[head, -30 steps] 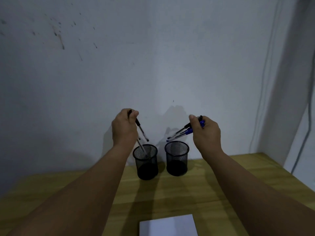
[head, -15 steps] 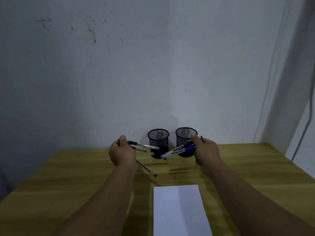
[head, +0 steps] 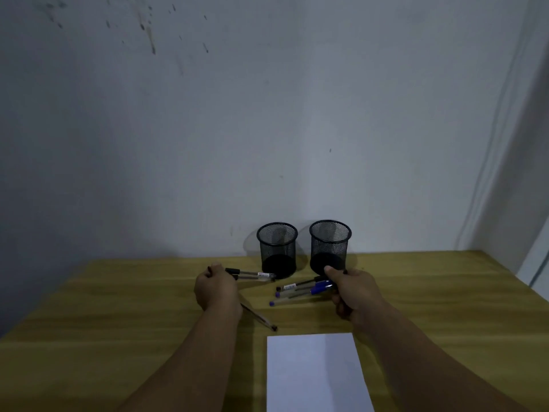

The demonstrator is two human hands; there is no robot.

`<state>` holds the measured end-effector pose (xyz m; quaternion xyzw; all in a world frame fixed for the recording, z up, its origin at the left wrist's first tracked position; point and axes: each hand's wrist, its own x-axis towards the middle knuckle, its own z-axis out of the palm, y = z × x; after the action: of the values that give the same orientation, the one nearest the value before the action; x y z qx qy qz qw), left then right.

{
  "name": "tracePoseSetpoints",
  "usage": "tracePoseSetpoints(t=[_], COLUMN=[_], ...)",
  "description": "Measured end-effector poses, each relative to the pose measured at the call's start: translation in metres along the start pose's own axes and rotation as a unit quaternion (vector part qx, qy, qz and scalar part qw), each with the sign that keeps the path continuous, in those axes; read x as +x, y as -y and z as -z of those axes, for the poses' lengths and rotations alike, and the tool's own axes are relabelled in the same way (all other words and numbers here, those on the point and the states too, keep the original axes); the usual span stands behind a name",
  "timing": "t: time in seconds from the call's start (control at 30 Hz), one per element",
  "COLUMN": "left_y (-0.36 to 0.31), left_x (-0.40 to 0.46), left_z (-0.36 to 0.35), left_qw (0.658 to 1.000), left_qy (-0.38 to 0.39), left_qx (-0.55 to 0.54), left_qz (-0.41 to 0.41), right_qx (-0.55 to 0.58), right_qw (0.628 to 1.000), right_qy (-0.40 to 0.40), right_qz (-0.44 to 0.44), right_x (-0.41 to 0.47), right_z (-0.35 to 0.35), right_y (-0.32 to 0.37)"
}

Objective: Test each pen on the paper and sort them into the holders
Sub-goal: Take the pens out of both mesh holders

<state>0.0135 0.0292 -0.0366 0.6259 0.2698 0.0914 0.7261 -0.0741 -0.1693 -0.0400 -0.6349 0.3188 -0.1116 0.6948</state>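
Observation:
Two black mesh holders stand at the back of the wooden table, the left holder point(head: 277, 249) and the right holder point(head: 329, 245); both look empty. My left hand point(head: 217, 289) grips black-capped pens point(head: 252, 275) that point right, low over the table. A thin dark pen point(head: 260, 319) sticks out below that hand toward the paper. My right hand point(head: 353, 289) grips a bunch of blue and black pens point(head: 300, 289) whose tips fan out to the left, down at the table. A white sheet of paper point(head: 315, 373) lies in front, between my forearms.
The table point(head: 430, 292) is yellowish wood, set against a grey wall. Its right edge runs near a pale curtain or wall panel point(head: 534, 173). Bare wood lies left of my left arm and right of my right arm.
Both hands have come down from above the holders to the table, carrying the pens with them. The pens now lie low in front of the holders. The view has tilted down, showing more paper.

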Motion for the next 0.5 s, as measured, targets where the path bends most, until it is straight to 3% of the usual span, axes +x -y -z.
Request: tracePoseSetpoints(t=[0.3, 0.5], left_y=[0.001, 0.004], left_x=[-0.001, -0.005], left_z=[0.003, 0.019], left_qw=[0.991, 0.993], left_qy=[0.025, 0.036], left_qx=[0.122, 0.1], left_qz=[-0.048, -0.057], right_qx=[-0.041, -0.034], right_qw=[0.997, 0.995], right_qy=[-0.016, -0.008], right_qz=[0.059, 0.094], right_x=[0.004, -0.013], right_z=[0.003, 0.007], right_y=[-0.008, -0.009])
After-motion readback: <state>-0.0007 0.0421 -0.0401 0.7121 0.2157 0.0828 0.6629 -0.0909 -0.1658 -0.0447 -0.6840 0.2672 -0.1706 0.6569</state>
